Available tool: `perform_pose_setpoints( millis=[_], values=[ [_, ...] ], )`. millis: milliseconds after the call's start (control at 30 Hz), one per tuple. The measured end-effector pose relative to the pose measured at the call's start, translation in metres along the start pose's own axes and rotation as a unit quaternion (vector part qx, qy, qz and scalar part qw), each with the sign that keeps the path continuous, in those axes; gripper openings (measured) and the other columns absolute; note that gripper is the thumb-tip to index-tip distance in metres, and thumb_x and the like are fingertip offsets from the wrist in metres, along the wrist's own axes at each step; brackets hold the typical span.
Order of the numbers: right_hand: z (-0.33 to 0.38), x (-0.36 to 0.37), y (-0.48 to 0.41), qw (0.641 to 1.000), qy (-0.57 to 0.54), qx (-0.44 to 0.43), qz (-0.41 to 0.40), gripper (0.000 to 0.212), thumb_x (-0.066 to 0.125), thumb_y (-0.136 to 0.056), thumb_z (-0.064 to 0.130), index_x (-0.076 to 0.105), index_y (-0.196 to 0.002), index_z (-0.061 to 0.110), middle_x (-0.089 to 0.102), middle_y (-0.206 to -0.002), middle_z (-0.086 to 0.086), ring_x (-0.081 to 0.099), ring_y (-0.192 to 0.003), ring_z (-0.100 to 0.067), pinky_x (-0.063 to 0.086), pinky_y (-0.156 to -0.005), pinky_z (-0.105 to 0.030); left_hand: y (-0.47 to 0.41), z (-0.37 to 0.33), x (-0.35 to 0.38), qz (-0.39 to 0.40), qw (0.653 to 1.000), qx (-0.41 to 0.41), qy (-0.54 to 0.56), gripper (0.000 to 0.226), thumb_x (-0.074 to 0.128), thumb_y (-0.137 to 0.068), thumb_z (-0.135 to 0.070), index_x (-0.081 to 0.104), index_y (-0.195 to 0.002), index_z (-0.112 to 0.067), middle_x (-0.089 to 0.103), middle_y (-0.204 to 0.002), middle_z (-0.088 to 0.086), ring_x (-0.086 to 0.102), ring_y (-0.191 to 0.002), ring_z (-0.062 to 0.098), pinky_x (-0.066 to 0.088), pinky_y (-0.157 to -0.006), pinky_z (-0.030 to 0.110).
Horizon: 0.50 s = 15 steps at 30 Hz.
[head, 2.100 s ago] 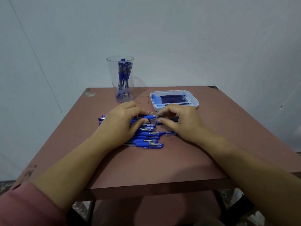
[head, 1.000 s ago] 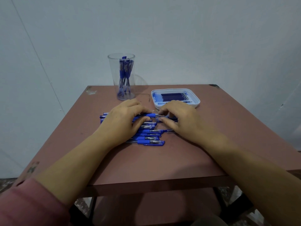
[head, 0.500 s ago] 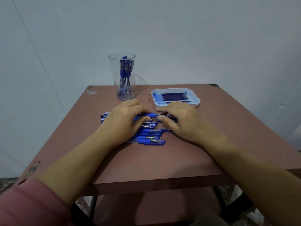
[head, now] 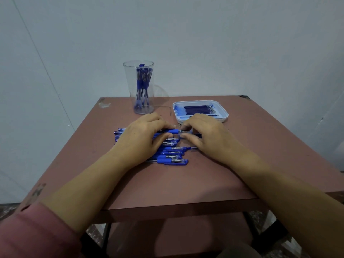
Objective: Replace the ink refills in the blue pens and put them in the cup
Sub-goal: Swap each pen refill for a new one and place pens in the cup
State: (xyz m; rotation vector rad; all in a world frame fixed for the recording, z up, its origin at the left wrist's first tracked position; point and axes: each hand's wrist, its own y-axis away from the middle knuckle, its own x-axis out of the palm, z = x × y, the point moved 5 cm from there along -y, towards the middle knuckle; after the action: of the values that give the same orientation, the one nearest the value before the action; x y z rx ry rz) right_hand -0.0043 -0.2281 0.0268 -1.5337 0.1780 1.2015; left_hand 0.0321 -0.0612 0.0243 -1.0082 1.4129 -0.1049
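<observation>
Pinching a pen [head: 170,131] just in front of the cup [head: 138,86], the left hand [head: 143,138] curls its fingers round the rubber grip while the right hand [head: 204,135] nips the tip end; light, stiff and slick-barrelled, it probably holds best by that rubber sleeve.

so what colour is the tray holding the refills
White tray, seen in the head view.

My sleeve [head: 33,231] is pink, table [head: 186,183] reddish-brown, pens [head: 171,161] blue, cup [head: 130,86] clear, tray [head: 224,116] white, refills [head: 197,109] dark blue.
</observation>
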Motion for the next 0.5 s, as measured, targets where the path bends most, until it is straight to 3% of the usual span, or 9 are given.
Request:
perform_pose_setpoints(
  millis=[200,333,400,500],
  values=[
    [-0.002,0.002,-0.001,1.000,-0.009,-0.002,0.002,0.026,0.050,-0.095,0.032,0.069,-0.093,0.013,0.060,-0.080,0.007,0.041,-0.076,0.002,0.032,-0.074,-0.013,0.000,-0.001,-0.002,-0.026,0.999,0.018,-0.001,0.022,0.063,-0.092,-0.027,0.073,-0.106,-0.014,0.064,-0.090,-0.001,0.058,-0.081,0.017,0.052,-0.070,0.034],
    [-0.008,0.005,0.000,0.997,-0.059,0.046,0.014,0.025,0.051,-0.095,0.034,0.069,-0.091,0.017,0.049,-0.077,0.025,0.047,-0.073,0.006,0.033,-0.072,-0.006,-0.001,-0.004,-0.004,-0.029,0.999,0.027,-0.007,0.034,0.052,-0.092,-0.036,0.074,-0.105,-0.014,0.064,-0.089,-0.001,0.058,-0.080,0.018,0.053,-0.067,0.035],
    [-0.011,0.005,0.000,0.995,-0.071,0.060,0.028,0.023,0.054,-0.093,0.037,0.070,-0.092,0.021,0.051,-0.076,0.028,0.051,-0.075,0.007,0.035,-0.071,-0.008,-0.001,-0.004,-0.001,-0.024,0.999,0.024,-0.014,0.026,0.058,-0.091,-0.031,0.073,-0.105,-0.015,0.064,-0.090,-0.001,0.058,-0.081,0.018,0.053,-0.068,0.035],
    [-0.021,0.000,0.002,0.992,-0.052,0.090,0.076,0.023,0.058,-0.091,0.042,0.070,-0.102,0.026,0.058,-0.083,0.021,0.053,-0.081,-0.002,0.044,-0.075,-0.022,-0.001,-0.001,-0.001,-0.026,0.999,0.007,-0.020,0.019,0.066,-0.089,-0.022,0.073,-0.105,-0.014,0.065,-0.092,-0.001,0.059,-0.083,0.018,0.052,-0.071,0.034]
  ],
)
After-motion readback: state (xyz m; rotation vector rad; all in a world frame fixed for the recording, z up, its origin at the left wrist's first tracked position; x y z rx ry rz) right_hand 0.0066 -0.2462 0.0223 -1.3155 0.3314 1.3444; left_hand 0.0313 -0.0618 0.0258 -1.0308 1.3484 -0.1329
